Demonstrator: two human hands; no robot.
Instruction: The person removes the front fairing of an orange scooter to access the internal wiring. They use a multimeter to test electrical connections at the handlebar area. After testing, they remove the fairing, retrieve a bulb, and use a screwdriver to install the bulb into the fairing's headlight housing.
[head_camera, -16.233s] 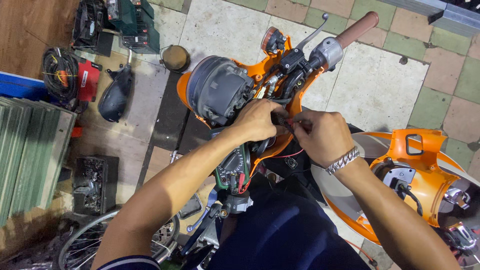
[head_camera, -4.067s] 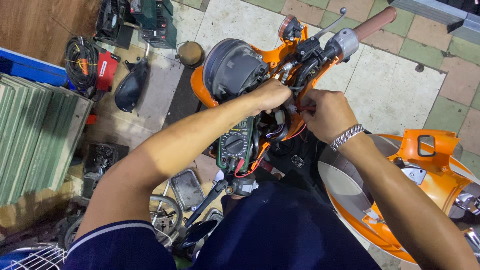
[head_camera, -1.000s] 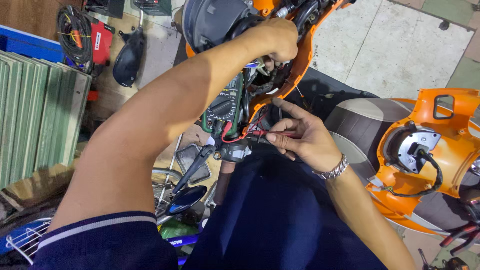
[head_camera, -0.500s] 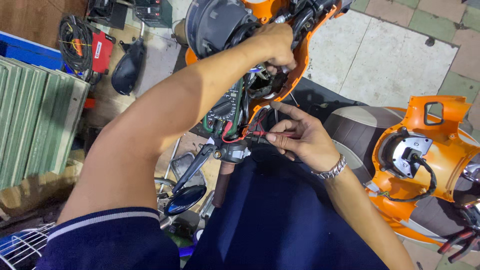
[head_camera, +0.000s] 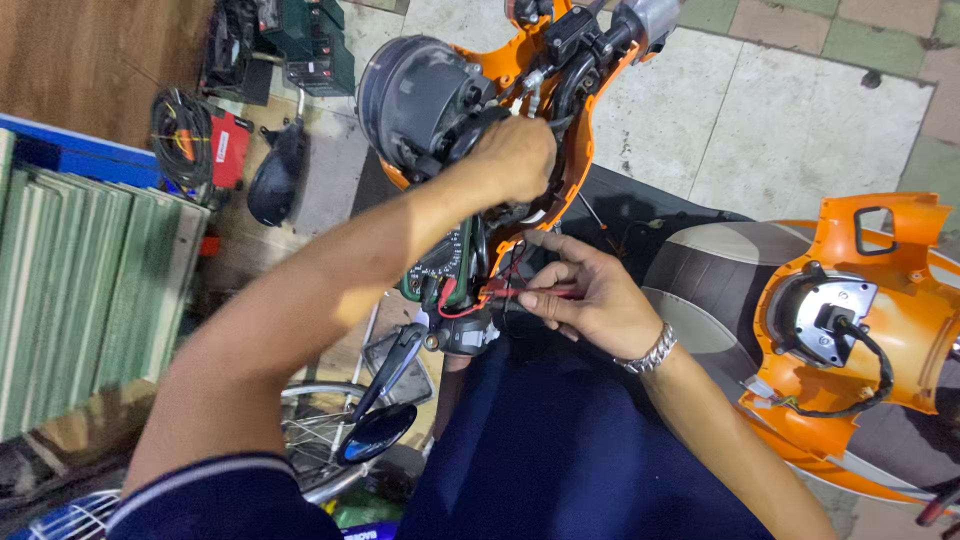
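Scooter handlebar housing, orange, lies opened above the lap; left hand clenched inside its wiring, right hand pinching a red probe beside the green multimeter. Advise steady probe contact, wires kept apart

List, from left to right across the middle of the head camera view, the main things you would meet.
Stack of green sheets → left hand inside the orange handlebar housing → right hand pinching a red probe → metal wristband → detached orange panel on the scooter seat.
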